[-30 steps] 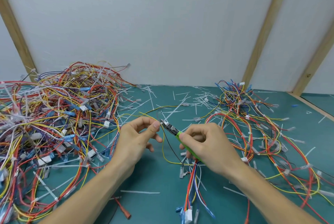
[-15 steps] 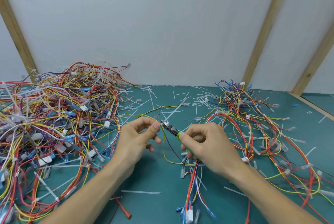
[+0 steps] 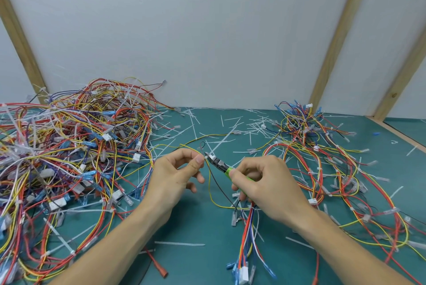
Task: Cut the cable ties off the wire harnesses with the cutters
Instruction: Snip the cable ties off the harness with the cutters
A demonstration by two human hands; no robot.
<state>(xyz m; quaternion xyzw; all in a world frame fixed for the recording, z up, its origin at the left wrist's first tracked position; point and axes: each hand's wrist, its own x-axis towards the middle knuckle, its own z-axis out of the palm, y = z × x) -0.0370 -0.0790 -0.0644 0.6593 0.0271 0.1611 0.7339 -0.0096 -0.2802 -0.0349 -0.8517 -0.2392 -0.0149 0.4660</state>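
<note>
My left hand [image 3: 175, 174] pinches a small white cable tie [image 3: 205, 157] on a thin yellow and black wire pair [image 3: 211, 183], between thumb and forefinger. My right hand [image 3: 265, 185] grips the green-handled cutters [image 3: 220, 165], whose dark jaws point up-left and meet the tie at my left thumb tip. The wire pair loops down to a bundled harness [image 3: 247, 234] of red, blue and white wires with white connectors, lying between my forearms on the green mat [image 3: 196, 261].
A large tangled pile of tied harnesses [image 3: 69, 158] fills the left of the mat. A smaller spread of harnesses [image 3: 334, 169] lies to the right. Several cut white tie pieces [image 3: 230, 128] litter the middle and back. A white wall with wooden battens [image 3: 332, 38] stands behind.
Both hands have held almost still; the cutter jaws stay at the tie by my left thumb, with only a slight shift of the wire.
</note>
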